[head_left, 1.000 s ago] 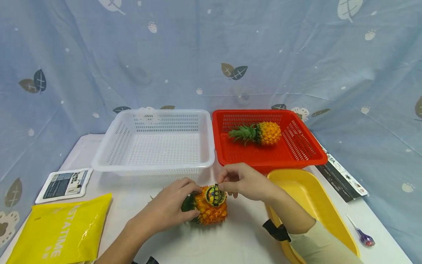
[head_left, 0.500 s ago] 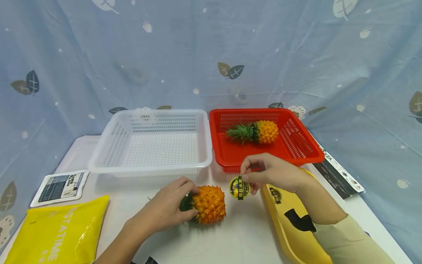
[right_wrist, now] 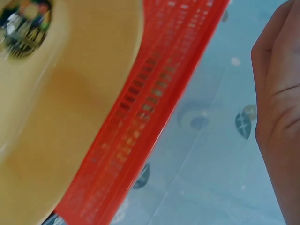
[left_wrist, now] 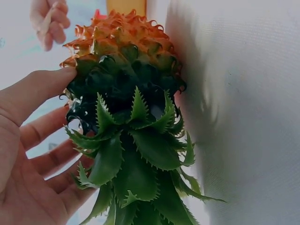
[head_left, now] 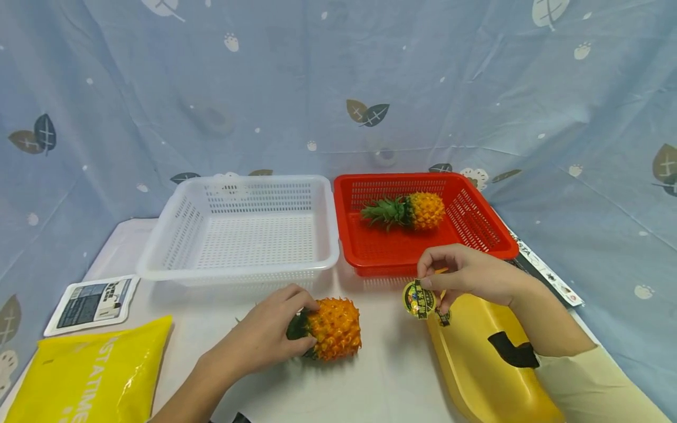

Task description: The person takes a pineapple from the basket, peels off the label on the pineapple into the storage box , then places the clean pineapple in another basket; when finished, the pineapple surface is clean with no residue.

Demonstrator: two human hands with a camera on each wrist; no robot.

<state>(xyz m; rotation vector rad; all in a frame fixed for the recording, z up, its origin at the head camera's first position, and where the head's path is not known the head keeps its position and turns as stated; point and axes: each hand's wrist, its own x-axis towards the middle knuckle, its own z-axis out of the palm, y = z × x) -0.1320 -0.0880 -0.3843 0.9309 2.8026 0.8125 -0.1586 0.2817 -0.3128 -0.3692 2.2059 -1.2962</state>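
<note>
My left hand [head_left: 275, 329] grips a small orange pineapple [head_left: 335, 329] on the white table, near where its leaves begin. The left wrist view shows the thumb on one side of the pineapple [left_wrist: 126, 70], with the green spiky crown [left_wrist: 145, 159] pointing toward the camera. Beside the yellow tray [head_left: 492, 346], my right hand [head_left: 471, 276] pinches a round black-and-yellow label [head_left: 419, 298] by its upper edge, above the table. A second such label [head_left: 444, 318] lies in the tray, partly hidden behind that hand; the right wrist view shows this label [right_wrist: 26, 28] too.
Behind the hands stand a white basket [head_left: 238, 271] and a red basket [head_left: 391, 261] bearing another pineapple [head_left: 425, 211]. To the left lie a yellow packet [head_left: 95, 370] and a white-edged pack [head_left: 92, 305]. A black-and-white box [head_left: 547, 276] lies at the right.
The label has come off the pineapple and moved right with my right hand to the yellow tray's edge. My left hand keeps its hold on the pineapple.
</note>
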